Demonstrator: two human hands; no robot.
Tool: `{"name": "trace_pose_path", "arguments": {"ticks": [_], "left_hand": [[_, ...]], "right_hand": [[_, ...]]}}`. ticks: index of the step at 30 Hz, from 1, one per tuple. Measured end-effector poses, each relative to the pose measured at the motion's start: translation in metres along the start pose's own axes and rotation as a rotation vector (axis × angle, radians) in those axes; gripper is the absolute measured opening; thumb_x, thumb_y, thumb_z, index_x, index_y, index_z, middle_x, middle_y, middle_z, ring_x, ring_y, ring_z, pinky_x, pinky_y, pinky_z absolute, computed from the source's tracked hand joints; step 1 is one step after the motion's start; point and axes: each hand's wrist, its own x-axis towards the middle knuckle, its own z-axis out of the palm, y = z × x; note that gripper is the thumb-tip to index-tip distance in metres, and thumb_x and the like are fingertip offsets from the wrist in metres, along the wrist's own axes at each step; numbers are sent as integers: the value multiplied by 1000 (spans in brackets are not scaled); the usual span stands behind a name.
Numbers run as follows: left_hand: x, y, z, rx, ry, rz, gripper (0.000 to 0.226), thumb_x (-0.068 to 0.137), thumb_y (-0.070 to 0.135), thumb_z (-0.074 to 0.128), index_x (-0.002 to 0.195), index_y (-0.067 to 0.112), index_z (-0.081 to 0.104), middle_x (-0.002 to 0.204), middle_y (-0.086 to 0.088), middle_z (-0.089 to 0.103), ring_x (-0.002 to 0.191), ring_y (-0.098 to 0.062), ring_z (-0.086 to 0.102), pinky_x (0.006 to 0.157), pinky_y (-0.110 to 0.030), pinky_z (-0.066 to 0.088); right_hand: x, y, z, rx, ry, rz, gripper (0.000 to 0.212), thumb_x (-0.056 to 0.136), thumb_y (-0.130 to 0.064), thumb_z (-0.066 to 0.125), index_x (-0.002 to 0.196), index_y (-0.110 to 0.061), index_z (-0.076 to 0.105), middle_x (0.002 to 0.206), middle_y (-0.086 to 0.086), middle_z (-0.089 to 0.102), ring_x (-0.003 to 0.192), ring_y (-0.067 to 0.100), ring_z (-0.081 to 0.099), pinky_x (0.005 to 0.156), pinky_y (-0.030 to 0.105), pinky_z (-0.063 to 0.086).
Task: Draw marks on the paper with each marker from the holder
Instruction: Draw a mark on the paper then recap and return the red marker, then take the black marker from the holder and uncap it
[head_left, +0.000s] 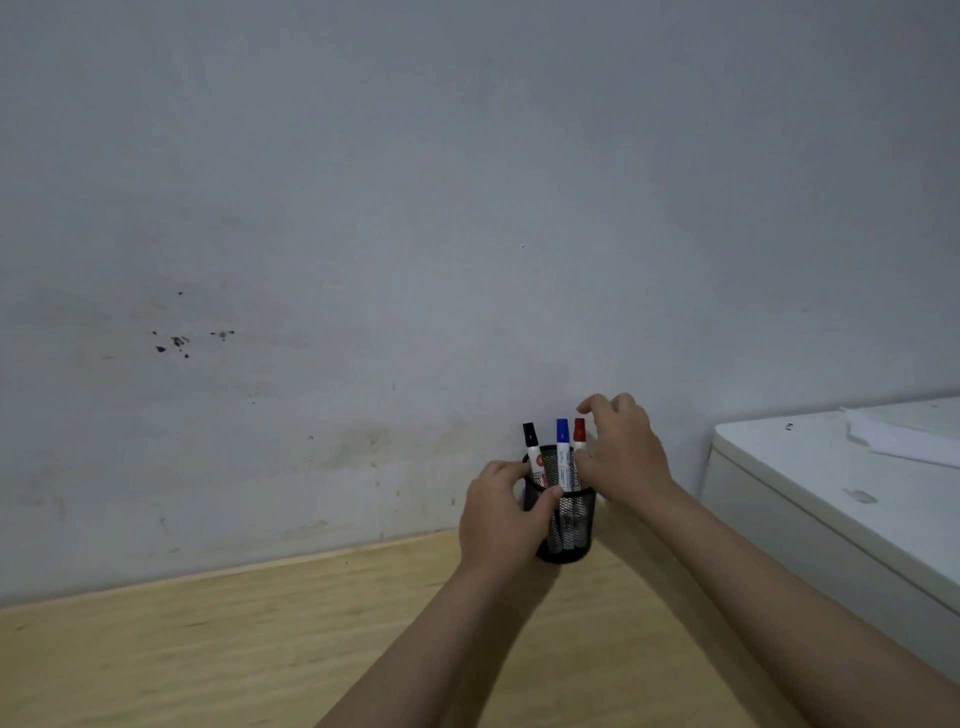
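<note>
Two bare forearms reach across a pale wooden desk (218, 639) toward a black mesh pen holder (571, 525) standing at the desk's far edge, close to a scuffed grey wall (363, 208). The left hand (501, 514) is wrapped around the holder's side, thumb across the mesh. The right hand (621, 457), fingers curled but not closed, hovers at the red-capped marker (580, 434); whether it touches cannot be told. A blue-capped marker (562, 447) and a black-capped marker (532, 444) stand upright beside it. A sheet of paper (904, 436) lies on a white cabinet (831, 499) to the right.
</note>
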Motion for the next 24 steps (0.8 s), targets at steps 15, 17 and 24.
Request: {"name": "trace_pose_path", "arguments": {"ticks": [15, 17, 24], "left_hand": [[-3, 1, -5, 17, -47, 0, 43, 79, 47, 61, 115, 23, 63, 114, 5, 64, 109, -15, 56, 85, -33, 52], [-9, 5, -10, -6, -58, -15, 44, 83, 42, 60, 120, 19, 60, 118, 3, 64, 112, -16, 56, 88, -30, 48], [-57, 44, -61, -521, 49, -136, 15, 92, 22, 53, 98, 26, 66, 89, 5, 73, 81, -12, 71, 70, -19, 54]], "right_hand": [[10, -24, 3, 72, -51, -230, 14, 79, -28, 63, 87, -19, 56, 78, -4, 55, 76, 17, 52, 70, 33, 41], [4, -28, -4, 198, -60, -189, 11, 77, -18, 63, 83, -16, 55, 69, -8, 53, 65, 14, 53, 63, 31, 43], [-62, -63, -54, 398, 325, -474, 12, 77, -4, 69, 88, -6, 67, 79, 3, 68, 72, 12, 62, 69, 21, 50]]}}
